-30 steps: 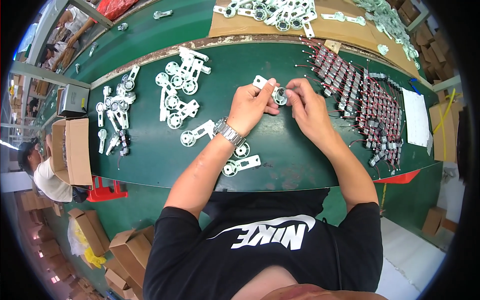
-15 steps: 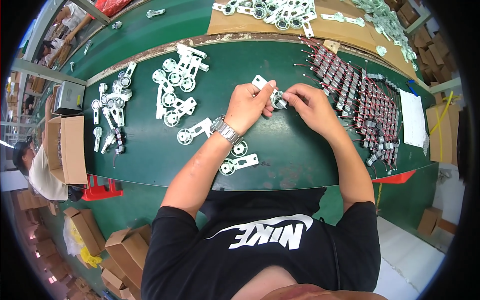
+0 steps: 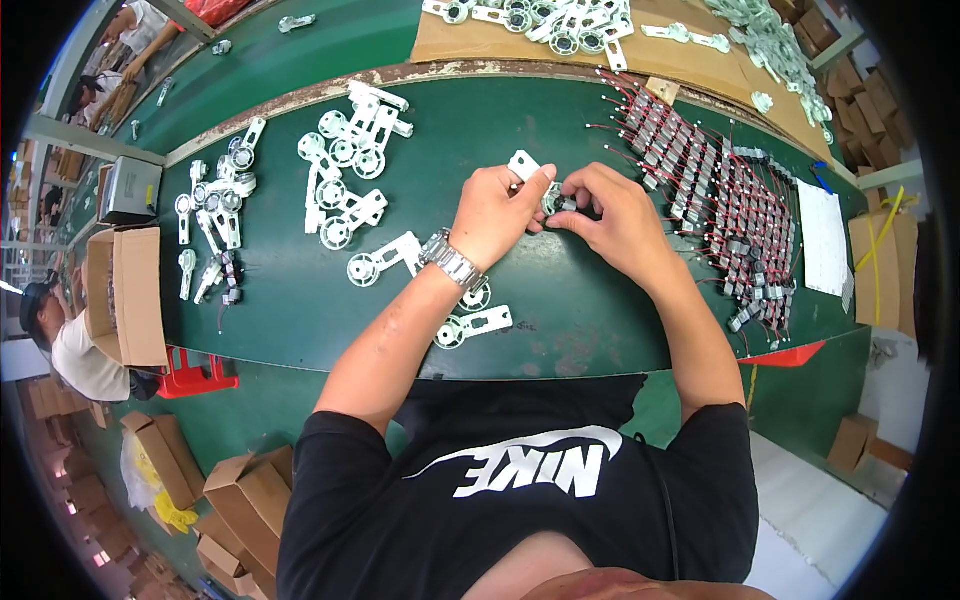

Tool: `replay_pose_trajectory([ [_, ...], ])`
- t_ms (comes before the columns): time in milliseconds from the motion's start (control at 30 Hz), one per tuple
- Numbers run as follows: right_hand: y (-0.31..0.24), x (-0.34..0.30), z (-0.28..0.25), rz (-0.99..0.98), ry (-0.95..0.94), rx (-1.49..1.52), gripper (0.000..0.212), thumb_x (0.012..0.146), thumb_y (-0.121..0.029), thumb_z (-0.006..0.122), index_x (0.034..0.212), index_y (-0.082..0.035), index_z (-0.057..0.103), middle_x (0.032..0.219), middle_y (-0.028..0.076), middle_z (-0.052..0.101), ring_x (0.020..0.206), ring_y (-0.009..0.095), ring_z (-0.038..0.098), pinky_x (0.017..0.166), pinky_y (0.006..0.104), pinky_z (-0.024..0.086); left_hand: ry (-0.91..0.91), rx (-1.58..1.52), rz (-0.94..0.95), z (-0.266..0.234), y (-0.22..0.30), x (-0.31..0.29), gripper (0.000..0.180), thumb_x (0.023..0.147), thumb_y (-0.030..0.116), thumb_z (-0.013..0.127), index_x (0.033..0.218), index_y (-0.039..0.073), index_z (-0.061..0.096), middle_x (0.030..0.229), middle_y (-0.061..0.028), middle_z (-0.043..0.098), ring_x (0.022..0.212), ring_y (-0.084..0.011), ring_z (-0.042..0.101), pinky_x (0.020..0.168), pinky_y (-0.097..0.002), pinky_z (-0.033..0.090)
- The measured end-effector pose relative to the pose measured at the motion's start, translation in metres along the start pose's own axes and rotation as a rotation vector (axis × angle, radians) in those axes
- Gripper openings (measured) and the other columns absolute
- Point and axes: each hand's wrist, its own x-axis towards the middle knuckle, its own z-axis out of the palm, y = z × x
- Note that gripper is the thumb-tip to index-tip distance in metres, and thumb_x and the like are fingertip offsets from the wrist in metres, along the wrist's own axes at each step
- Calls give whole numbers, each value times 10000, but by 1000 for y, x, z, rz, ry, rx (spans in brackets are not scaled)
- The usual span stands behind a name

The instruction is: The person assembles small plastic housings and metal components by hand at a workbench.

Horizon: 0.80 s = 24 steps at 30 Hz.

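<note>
We've got a white plastic strap-shaped part w/ round ring end (image 3: pixel 528 163) up over the green counter (image 3: pixel 600 290), approx. mid-counter. Our L hand (image 3: pixel 492 215) has its fingers gripping the strap; our R hand (image 3: pixel 622 220) has fingers closed round the ring end, partly hidden. From our hands: pile of similar white plastic parts (image 3: pixel 340 152) at 10 o'clock, rows of small silver blocks w/ red wires (image 3: pixel 710 185) at 3, brown cardboard sheet (image 3: pixel 480 45) at 12.

Runs clear beyond the held white part (image 3: pixel 523 165); meets white pieces (image 3: pixel 345 153) left of it, wired grey blocks (image 3: pixel 715 190) right.
</note>
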Motion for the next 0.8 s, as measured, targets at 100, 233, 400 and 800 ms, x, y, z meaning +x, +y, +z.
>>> replay_pose_trajectory([
  [100,1,3,-6,65,-67,6,332,769,-206,884,957,-46,663,813,69,618,745,245,620,643,400,498,8,68,26,1,3,-2,446,1016,336,705,743,-17,697,658,-47,687,573,-106,664,539,-256,538],
  [233,2,3,-9,11,-104,-6,261,795,-161,854,954,-43,684,748,71,602,707,251,599,626,400,484,-7,83,30,0,-1,0,424,1015,332,705,775,-16,701,666,-40,684,574,-106,663,534,-259,533],
  [400,-1,3,-9,-103,-69,-31,219,832,-141,823,980,-38,699,760,73,620,714,257,599,634,399,483,32,17,44,1,0,0,413,1011,328,692,791,-21,690,641,-43,672,554,-110,665,515,-274,519],
  [800,-2,1,10,-45,150,143,205,915,-67,754,1096,8,693,905,135,700,788,266,685,699,362,546,17,-193,51,-2,-8,7,318,1033,283,685,1108,-17,757,844,-40,696,735,-86,657,684,-257,617],
])
